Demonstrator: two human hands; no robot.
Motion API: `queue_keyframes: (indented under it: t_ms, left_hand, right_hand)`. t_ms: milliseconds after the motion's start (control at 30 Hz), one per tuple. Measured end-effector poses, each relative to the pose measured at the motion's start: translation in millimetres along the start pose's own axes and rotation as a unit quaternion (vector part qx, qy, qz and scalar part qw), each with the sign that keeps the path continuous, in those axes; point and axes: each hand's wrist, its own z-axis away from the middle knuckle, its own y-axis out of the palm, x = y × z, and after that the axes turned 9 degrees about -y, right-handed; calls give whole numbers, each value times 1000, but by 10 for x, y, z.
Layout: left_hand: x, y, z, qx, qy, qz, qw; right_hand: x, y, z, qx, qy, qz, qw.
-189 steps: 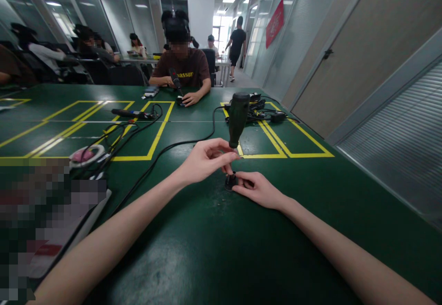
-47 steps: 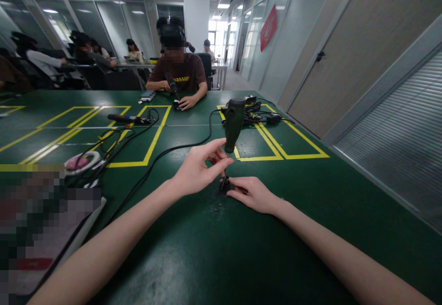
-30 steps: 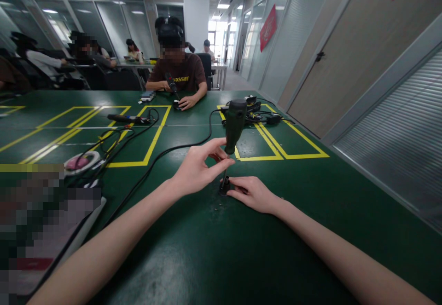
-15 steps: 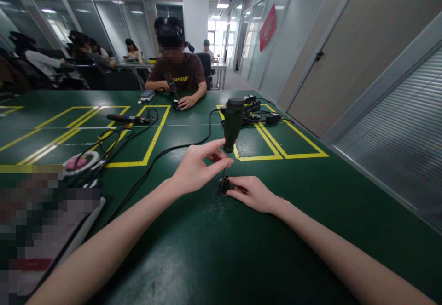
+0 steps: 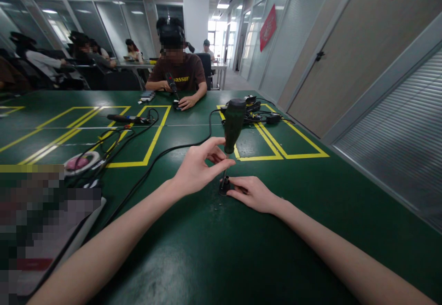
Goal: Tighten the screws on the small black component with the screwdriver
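Screwdriver [image 5: 234, 124] stands upright, tip in a small black part [image 5: 224, 187] on the green tabletop [image 5: 311, 190]. Left hand [image 5: 196, 169] pinches the handle base; right hand [image 5: 253, 193] pins the part flat. Best to keep the shaft vertical, press down, twist in short turns.
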Motion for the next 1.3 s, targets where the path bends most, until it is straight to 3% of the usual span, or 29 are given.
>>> queue_keyframes:
  t_ms: [1000, 1300]
  left_hand:
    - [51, 13, 6, 0, 34, 15, 999]
    - [-32, 45, 30, 59, -43, 71, 995]
  right_hand:
    - [16, -2, -12, -4, 2, 1, 1000]
    - [-8, 17, -8, -8, 0, -5, 1000]
